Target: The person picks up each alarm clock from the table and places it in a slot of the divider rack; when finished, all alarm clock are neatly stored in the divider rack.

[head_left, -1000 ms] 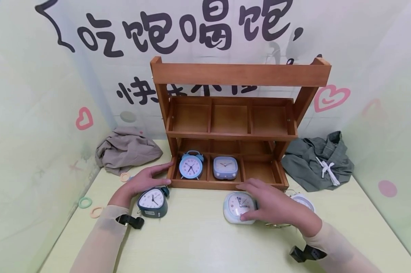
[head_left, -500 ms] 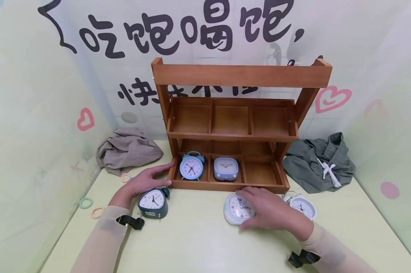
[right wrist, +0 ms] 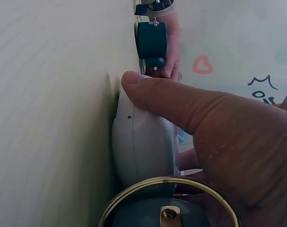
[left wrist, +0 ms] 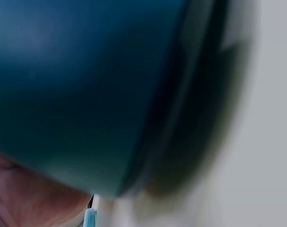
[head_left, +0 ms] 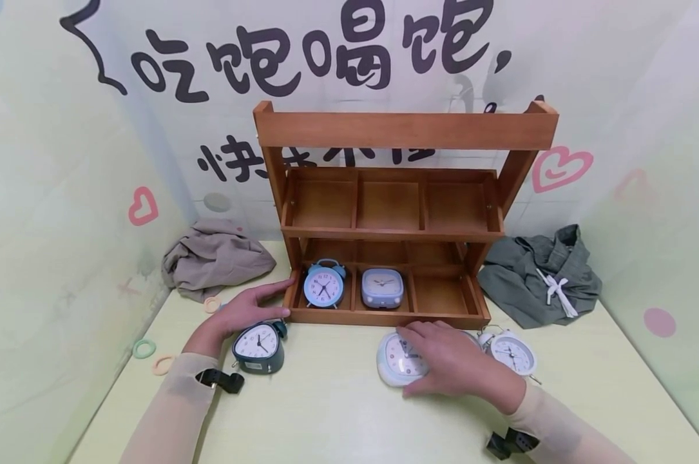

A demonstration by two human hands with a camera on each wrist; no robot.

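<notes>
In the head view, my right hand [head_left: 456, 361] holds a white rounded-square alarm clock [head_left: 400, 362] on the table, thumb at its near edge and fingers at its far edge. Its side [right wrist: 143, 146] shows beneath my thumb in the right wrist view. My left hand [head_left: 243, 314] touches the left end of the wooden shelf [head_left: 384, 317], fingers extended. Close by that hand stands a dark teal alarm clock [head_left: 259, 346], whose body [left wrist: 77, 94] fills much of the left wrist view. A blue twin-bell clock [head_left: 324, 285] and a lavender clock [head_left: 382, 287] sit in lower compartments.
A white twin-bell clock [head_left: 511, 352] stands right of my right hand. Beside that hand, a brass ring [right wrist: 167, 180] arches over a dark body. A brown cloth [head_left: 216, 260] and a grey-green cloth [head_left: 537, 274] flank the shelf. Pastel rings [head_left: 144, 348] lie at left.
My right thumb has moved off the clock's face to its near edge, and the hand has come slightly nearer me. The white clock has shifted slightly left. My left hand stays at the shelf.
</notes>
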